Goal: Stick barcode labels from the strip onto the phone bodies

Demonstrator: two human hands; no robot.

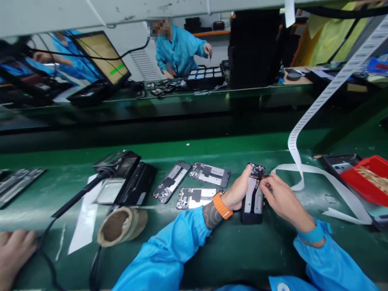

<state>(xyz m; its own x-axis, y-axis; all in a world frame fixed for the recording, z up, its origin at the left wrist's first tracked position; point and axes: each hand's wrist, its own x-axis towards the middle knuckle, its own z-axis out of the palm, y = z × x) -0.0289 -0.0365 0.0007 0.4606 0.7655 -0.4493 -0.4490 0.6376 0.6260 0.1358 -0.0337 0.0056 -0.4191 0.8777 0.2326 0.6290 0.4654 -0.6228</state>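
My left hand (238,193) is closed around the left edge of an opened phone (254,198), holding it upright on the bench with its circuit board showing at the top. My right hand (281,199) is pinched at the phone's upper right side. A thin dark piece (264,176) shows at those fingertips and reaches over the board; its kind is too small to make out. Left of my hands lie more opened phones: one tilted (172,182), one crosswise (209,173), and another (194,198) partly behind my left wrist.
A black device (138,184) with a cable and a tape roll (121,226) stand on the left. Another person's hand (16,254) rests at the left edge. A paper strip (327,91) hangs on the right, near a red tray (370,182). A co-worker (182,50) stands across the bench.
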